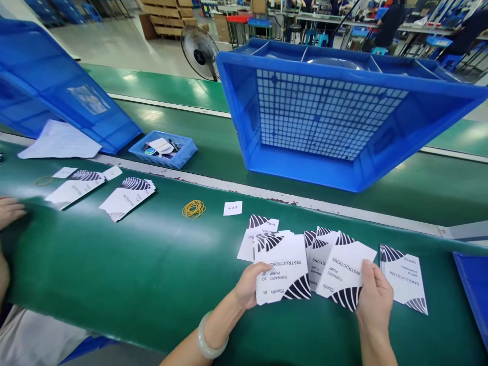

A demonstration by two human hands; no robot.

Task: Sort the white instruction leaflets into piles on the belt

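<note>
My left hand (pixel 249 285) pinches a few overlapping instruction leaflets (pixel 285 254), white with black-striped corners, their print upside down to me. In my right hand (pixel 375 292) are more instruction leaflets (pixel 345 267), fanned slightly and held by the edge between thumb and fingers. Behind and between the two held bunches, other leaflets (pixel 318 259) show, partly covered; I cannot tell whether they are held or lying. Another leaflet (pixel 263 223) pokes out behind the left bunch. To the right of my right hand, a neat stack of leaflets (pixel 404 277) lies on the green surface.
A large blue crate (pixel 301 170) stands tipped on its side beyond my hands. Yellow rubber bands (pixel 194 209) and a small paper note (pixel 232 208) lie left of the leaflets. Two leaflet piles (pixel 127 197), a small blue tray (pixel 179 161) and another person's hand (pixel 10 209) are farther left.
</note>
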